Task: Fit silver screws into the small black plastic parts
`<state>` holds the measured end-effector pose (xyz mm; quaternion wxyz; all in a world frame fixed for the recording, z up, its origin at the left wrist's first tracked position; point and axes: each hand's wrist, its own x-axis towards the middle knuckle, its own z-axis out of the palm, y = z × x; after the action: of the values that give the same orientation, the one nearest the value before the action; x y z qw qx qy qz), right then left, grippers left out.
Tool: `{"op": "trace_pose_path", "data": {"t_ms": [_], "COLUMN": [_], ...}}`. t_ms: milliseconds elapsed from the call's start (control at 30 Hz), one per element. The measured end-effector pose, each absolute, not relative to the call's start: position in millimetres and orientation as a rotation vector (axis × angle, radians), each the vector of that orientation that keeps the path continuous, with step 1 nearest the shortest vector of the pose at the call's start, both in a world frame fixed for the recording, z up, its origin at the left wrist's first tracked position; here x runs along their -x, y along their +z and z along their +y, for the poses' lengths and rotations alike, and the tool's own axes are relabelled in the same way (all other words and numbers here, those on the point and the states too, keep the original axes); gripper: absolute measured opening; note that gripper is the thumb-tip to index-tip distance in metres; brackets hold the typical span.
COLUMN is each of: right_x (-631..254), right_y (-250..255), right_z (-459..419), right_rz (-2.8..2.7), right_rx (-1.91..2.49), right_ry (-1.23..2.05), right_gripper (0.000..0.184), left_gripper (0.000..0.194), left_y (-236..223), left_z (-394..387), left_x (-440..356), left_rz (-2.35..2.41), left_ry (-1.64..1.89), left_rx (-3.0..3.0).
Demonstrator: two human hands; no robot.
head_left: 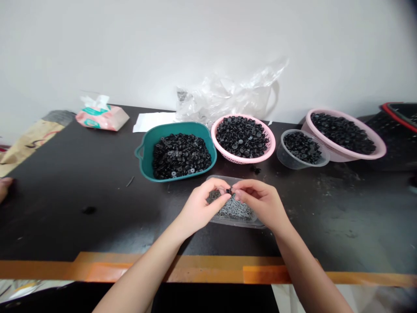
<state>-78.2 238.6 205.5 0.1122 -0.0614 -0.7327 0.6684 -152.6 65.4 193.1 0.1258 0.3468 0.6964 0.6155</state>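
Observation:
My left hand (pixel 203 204) and my right hand (pixel 262 202) meet over a clear plastic tray (pixel 239 224) of small grey metal screws (pixel 236 208). A small black plastic part (pixel 228 191) sits between the fingertips, pinched by my left thumb and forefinger. The closed fingertips of my right hand touch its other side; whether they hold a screw against it is too small to tell. Behind the hands stand a green basin (pixel 143 167) of black discs and a pink basket (pixel 241 161) of black caps.
At right are a clear tub (pixel 289 161) and another pink basket (pixel 345 155), both with black parts. A tissue pack (pixel 104 116) and a crumpled plastic bag (pixel 224 98) lie along the wall. Another person's hand (pixel 4 187) shows at the left edge. Tape covers the table's front edge (pixel 208 267).

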Motion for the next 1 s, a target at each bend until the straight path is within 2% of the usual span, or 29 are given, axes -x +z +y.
{"op": "trace_pose_path", "data": {"t_ms": [167,567,867,1000], "right_x": [78,76,85,92], "right_y": [205,206,203,199], "right_z": [240,242,241,236], "right_rz": [-2.237,-2.410,-2.366,-2.268], "right_rx": [0.129,-0.077,0.017,0.034], "right_ry": [1.848,1.301,1.495,1.664], "right_gripper": [0.009,0.007,0.008,0.004], "left_gripper": [0.009,0.012,0.010,0.021], "left_y": [195,191,190,184], "left_z": [65,64,57,59], "left_x": [154,154,158,164], "left_rz": [2.105,2.186,2.322,2.460], "left_ry": [1.769,1.682,1.564,1.459], "left_rx": [-1.056,-1.099,-1.172,-1.132]}}
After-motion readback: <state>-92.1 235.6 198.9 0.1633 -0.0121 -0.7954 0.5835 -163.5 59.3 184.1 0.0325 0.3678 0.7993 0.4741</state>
